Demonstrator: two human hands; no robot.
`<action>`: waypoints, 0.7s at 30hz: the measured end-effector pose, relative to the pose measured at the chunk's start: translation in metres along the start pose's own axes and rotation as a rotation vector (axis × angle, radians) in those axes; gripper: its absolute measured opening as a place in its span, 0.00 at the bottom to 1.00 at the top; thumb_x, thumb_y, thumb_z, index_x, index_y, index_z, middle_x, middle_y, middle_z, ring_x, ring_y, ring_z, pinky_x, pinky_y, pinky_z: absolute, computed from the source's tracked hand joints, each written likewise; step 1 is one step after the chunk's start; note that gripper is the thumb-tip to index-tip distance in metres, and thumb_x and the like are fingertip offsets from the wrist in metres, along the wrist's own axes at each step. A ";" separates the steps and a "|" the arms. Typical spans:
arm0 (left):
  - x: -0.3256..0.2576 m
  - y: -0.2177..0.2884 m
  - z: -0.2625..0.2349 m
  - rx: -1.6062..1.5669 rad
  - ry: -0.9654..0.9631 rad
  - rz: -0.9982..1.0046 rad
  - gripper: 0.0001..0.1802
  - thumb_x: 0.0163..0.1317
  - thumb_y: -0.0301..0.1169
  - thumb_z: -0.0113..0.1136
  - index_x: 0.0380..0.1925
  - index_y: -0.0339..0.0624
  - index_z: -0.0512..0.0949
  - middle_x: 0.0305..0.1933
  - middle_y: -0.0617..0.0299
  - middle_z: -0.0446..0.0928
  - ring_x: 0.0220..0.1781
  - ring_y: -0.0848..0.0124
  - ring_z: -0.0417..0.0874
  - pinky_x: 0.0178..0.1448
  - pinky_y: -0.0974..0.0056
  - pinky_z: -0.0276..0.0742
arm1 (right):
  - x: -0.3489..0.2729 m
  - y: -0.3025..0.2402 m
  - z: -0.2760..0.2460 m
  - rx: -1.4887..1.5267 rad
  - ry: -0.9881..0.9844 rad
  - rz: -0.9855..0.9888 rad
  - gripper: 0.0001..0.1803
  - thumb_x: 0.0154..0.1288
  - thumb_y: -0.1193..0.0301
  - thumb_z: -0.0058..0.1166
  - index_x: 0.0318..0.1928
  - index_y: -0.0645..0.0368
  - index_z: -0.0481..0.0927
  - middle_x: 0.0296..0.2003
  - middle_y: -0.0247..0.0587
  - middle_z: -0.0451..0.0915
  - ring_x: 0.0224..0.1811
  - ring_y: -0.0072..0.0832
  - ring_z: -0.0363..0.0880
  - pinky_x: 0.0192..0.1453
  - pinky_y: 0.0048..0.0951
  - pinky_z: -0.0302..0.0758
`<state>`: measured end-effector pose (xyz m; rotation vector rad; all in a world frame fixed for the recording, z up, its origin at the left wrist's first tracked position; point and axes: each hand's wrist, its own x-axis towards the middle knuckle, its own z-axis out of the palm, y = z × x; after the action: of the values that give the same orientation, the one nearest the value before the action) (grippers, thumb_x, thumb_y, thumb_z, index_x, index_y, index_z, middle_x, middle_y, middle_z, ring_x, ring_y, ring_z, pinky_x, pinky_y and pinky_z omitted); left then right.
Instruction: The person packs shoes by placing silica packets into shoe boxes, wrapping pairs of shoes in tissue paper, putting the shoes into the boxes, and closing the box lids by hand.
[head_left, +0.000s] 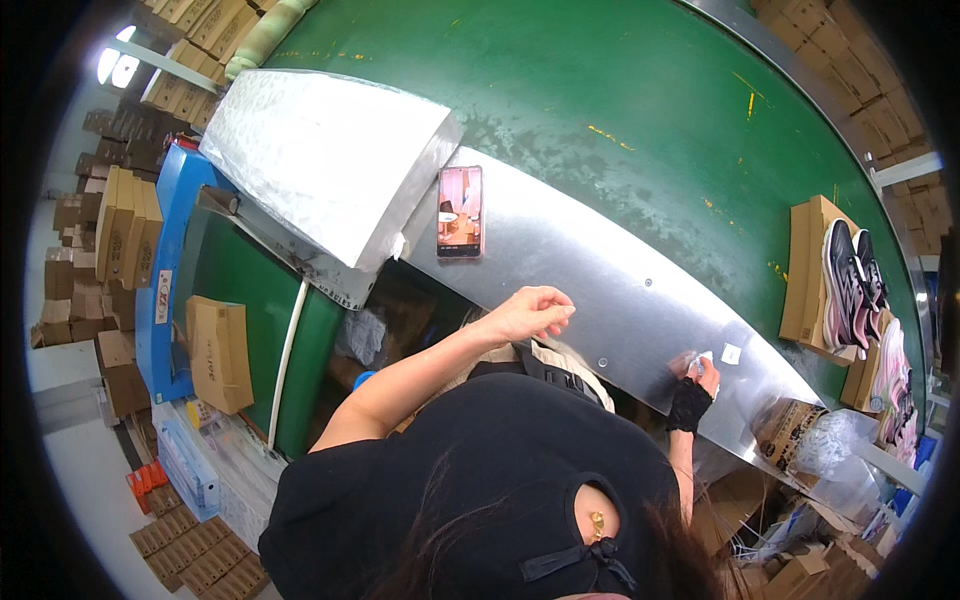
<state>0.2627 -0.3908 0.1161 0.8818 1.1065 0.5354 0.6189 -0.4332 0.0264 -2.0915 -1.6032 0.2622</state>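
A crumpled white piece (704,358) is pinched between the fingertips of the right grip (705,374), low over the metal bench (560,235); a black lace cuff (688,404) is worn at that wrist. The left grip (540,312) is held with its fingers loosely curled, near the bench's closer edge, and whether anything is pinched there cannot be told. Just right of the right grip, a small white label (731,354) is seen on the metal. Farther to its right and nearer the body, a clear plastic bag (832,440) is found beside an open carton (788,432). Beyond and right of the same grip, dark sports shoes (842,285) are set against a cardboard box (803,265). Beyond and left of the left grip, a lit phone (460,212) is laid, with a white-covered block (325,160) placed farther left.
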 end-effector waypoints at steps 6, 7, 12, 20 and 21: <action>0.025 0.028 0.035 0.233 -0.135 0.102 0.27 0.57 0.41 0.54 0.50 0.32 0.65 0.36 0.55 0.74 0.34 0.74 0.76 0.35 0.70 0.73 | -0.006 -0.110 -0.014 0.798 -0.279 0.179 0.26 0.54 0.81 0.47 0.55 0.57 0.61 0.28 0.40 0.73 0.23 0.19 0.73 0.27 0.20 0.72; 0.029 0.030 0.041 0.253 -0.186 0.096 0.26 0.57 0.41 0.54 0.49 0.32 0.65 0.34 0.56 0.74 0.31 0.74 0.76 0.32 0.70 0.73 | -0.007 -0.129 -0.013 0.829 -0.355 0.161 0.28 0.53 0.82 0.49 0.57 0.57 0.59 0.28 0.40 0.73 0.24 0.19 0.74 0.27 0.20 0.72; 0.050 0.033 0.047 0.227 -0.247 0.048 0.16 0.59 0.39 0.51 0.33 0.33 0.70 0.21 0.61 0.73 0.20 0.76 0.74 0.24 0.71 0.72 | 0.000 -0.159 -0.013 0.919 -0.553 0.089 0.28 0.54 0.80 0.51 0.56 0.58 0.59 0.30 0.40 0.74 0.26 0.20 0.75 0.28 0.20 0.72; 0.058 -0.006 -0.001 0.500 0.321 0.093 0.13 0.60 0.34 0.43 0.27 0.32 0.67 0.18 0.55 0.74 0.16 0.69 0.76 0.21 0.66 0.72 | 0.120 0.027 -0.018 0.858 0.065 0.290 0.17 0.58 0.73 0.46 0.50 0.57 0.68 0.38 0.37 0.75 0.34 0.22 0.74 0.30 0.18 0.70; 0.060 -0.016 -0.009 0.486 0.314 0.028 0.13 0.60 0.34 0.43 0.27 0.32 0.67 0.17 0.55 0.74 0.15 0.70 0.76 0.20 0.67 0.71 | 0.152 0.105 -0.027 0.733 0.135 0.340 0.16 0.57 0.71 0.49 0.47 0.57 0.69 0.37 0.36 0.75 0.34 0.22 0.73 0.30 0.18 0.69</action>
<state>0.2758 -0.3514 0.0692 1.2631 1.5498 0.4424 0.7648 -0.3161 0.0198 -1.7238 -0.8669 0.6891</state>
